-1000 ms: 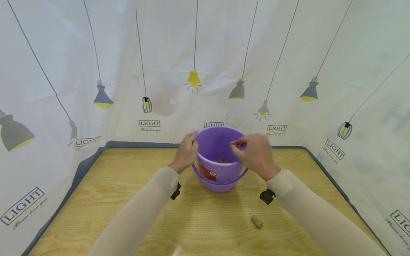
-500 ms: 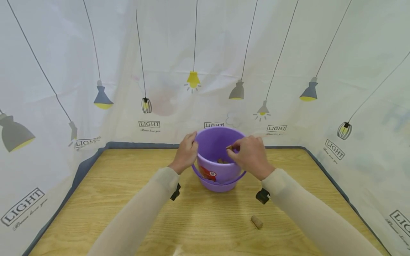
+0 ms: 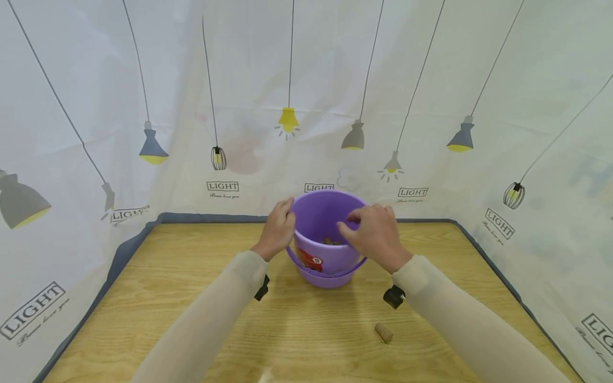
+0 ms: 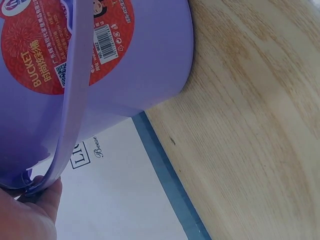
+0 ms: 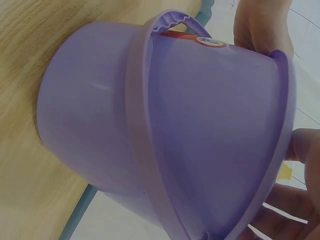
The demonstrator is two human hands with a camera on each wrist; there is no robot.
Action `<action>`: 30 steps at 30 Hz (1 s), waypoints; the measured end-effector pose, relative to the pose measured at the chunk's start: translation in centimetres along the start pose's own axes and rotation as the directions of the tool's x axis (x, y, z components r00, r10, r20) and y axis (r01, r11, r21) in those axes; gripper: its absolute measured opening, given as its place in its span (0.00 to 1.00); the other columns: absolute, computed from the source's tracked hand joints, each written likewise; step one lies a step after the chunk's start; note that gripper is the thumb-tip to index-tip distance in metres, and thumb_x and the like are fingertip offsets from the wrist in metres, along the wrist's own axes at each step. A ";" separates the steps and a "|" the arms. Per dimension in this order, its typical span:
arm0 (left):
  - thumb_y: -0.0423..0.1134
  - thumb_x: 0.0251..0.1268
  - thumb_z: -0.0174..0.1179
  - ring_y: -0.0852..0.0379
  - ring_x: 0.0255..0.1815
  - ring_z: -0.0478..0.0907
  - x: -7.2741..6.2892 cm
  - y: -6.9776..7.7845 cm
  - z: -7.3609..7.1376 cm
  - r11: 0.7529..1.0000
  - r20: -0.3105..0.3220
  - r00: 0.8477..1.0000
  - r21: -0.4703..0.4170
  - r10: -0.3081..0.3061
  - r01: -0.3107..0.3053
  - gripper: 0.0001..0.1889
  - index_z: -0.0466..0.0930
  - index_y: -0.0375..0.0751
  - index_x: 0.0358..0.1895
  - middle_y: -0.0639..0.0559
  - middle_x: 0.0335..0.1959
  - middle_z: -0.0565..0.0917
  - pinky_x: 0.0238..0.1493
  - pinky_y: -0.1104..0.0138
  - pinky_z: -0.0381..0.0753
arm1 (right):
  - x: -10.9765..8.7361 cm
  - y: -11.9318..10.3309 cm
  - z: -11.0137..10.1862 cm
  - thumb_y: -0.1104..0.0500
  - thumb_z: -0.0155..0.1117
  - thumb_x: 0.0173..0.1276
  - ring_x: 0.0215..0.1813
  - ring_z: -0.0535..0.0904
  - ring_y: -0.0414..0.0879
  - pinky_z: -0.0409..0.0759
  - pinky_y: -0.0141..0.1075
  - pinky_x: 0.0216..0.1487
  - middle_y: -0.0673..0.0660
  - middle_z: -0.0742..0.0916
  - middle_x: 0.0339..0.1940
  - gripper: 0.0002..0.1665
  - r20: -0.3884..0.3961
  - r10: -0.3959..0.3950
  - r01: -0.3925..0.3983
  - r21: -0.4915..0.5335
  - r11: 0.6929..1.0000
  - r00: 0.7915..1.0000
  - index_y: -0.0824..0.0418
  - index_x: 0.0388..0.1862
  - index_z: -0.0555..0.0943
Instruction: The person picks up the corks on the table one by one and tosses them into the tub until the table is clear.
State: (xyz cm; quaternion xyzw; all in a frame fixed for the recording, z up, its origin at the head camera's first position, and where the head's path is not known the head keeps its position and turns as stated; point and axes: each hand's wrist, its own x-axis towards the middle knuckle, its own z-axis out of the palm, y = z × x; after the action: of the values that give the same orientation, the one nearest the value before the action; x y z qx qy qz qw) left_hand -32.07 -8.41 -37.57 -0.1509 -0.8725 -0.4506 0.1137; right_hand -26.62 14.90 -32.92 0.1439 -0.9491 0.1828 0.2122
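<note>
A purple bucket point(image 3: 337, 258) with a red label point(image 4: 107, 40) stands on the wooden table. My left hand point(image 3: 275, 231) grips its rim on the left side, near where the handle point(image 4: 75, 100) joins. Over the right side of the rim is my right hand point(image 3: 375, 231), thumb and forefinger spread apart above the opening with nothing between them. Small brown corks point(image 3: 329, 242) lie at the bottom of the bucket, partly hidden by its front wall. One cork point(image 3: 383, 333) lies on the table in front of the bucket, to the right.
The table point(image 3: 191, 298) has a blue-grey border along its back and sides. White cloth walls point(image 3: 258, 69) printed with hanging lamps rise close behind the bucket and on both sides. A black wrist camera point(image 3: 394, 296) hangs under the right sleeve.
My right hand moved left and slightly down over the bucket, then its fingers parted and the cork it pinched left them. My left hand keeps its hold on the rim.
</note>
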 end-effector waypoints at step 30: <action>0.38 0.80 0.38 0.40 0.78 0.60 0.1 -0.1 0.0 1.000 0.003 1.000 -0.004 -0.001 0.001 0.28 0.59 0.30 0.78 0.36 0.76 0.65 0.79 0.51 0.57 | -3.0 0.0 -1.5 0.48 0.73 0.63 0.38 0.82 0.55 0.71 0.48 0.44 0.57 0.91 0.35 0.17 -0.137 -0.101 0.108 0.050 0.993 0.985 0.62 0.38 0.90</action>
State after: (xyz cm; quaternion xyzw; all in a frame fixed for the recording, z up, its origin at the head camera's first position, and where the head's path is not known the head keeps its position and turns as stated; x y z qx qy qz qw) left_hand -32.18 -8.41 -37.59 -0.1513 -0.8718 -0.4522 0.1120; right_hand -23.52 16.06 -33.01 0.1869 -0.9183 0.2076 0.2805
